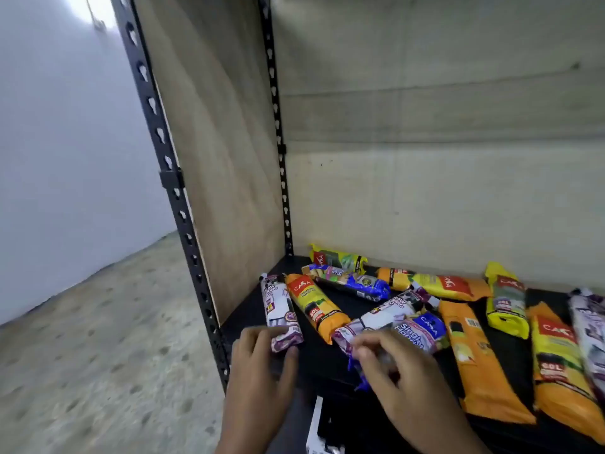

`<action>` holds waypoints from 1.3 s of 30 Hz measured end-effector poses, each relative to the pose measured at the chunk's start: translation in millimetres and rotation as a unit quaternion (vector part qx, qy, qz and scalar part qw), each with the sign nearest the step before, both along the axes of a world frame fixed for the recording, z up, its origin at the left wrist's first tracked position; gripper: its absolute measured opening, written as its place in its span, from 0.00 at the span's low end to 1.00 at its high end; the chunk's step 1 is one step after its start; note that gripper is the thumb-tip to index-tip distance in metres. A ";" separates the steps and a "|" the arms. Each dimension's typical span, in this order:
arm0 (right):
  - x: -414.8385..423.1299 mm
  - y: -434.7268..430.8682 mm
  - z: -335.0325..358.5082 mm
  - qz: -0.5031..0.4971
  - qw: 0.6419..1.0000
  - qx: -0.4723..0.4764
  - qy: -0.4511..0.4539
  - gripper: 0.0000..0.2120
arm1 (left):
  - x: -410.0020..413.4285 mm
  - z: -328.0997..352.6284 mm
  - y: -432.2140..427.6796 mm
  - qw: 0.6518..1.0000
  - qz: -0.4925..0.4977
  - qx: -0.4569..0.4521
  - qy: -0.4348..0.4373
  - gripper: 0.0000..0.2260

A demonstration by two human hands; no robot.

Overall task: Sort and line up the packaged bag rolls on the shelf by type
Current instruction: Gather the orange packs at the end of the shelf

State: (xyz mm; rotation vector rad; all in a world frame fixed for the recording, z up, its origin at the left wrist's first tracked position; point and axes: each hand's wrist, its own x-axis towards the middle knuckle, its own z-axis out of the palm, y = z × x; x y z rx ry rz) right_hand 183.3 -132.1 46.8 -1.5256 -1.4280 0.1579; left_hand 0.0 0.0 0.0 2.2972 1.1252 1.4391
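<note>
Several packaged bag rolls lie scattered on a black shelf (327, 365). My left hand (262, 358) grips the near end of a purple-and-white roll (280, 309) at the shelf's left edge. Beside it lies an orange-and-yellow roll (314, 306). My right hand (386, 362) closes on the near end of a second purple-and-white roll (383, 319), which lies slanted. A blue roll (425, 329) rests against that one. Further right are orange rolls (478, 358), a yellow roll (505, 303) and another purple-and-white roll (589, 322). At the back lie a blue roll (350, 280), a yellow-green one (337, 258) and an orange-yellow one (435, 283).
A black perforated upright (176, 198) and a plywood side panel (216, 152) close off the shelf's left side. A concrete wall (442, 158) stands behind. Speckled floor (98, 355) lies to the left. A white object (316, 427) shows below the shelf's front edge.
</note>
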 end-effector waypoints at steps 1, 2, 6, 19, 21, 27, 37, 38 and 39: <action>4.1 12.0 7.6 0.011 1.000 -0.008 0.008 0.06 | 1.6 6.2 8.6 1.000 -0.004 -0.009 0.012 0.11; 5.5 21.5 15.0 0.008 1.000 -0.018 0.001 0.07 | 3.3 12.9 12.0 0.999 -0.005 -0.032 0.038 0.13; 33.3 81.7 17.1 -0.008 0.998 -0.051 -0.035 0.10 | 15.8 16.8 38.8 0.984 0.012 -0.149 0.100 0.23; 115.0 175.3 -6.2 -0.057 0.931 -0.308 -0.186 0.27 | 32.9 0.0 56.2 0.960 -0.020 -0.233 0.151 0.30; 117.6 179.6 -9.6 -0.063 0.933 -0.298 -0.193 0.26 | 32.8 -0.7 57.3 0.962 -0.021 -0.228 0.151 0.30; 116.1 182.7 -6.7 -0.079 0.941 -0.264 -0.194 0.21 | 28.7 1.5 57.1 0.975 -0.010 -0.190 0.117 0.26; 91.5 127.9 16.4 -0.111 0.987 -0.120 0.004 0.16 | 32.6 27.6 28.3 0.989 -0.006 -0.147 -0.020 0.18; 90.9 114.8 19.5 -0.115 0.987 -0.105 0.025 0.16 | 36.0 34.1 21.8 0.990 -0.018 -0.137 -0.028 0.19; 90.3 101.3 22.2 -0.122 0.988 -0.087 0.039 0.15 | 40.2 38.8 16.0 0.991 -0.028 -0.131 -0.030 0.19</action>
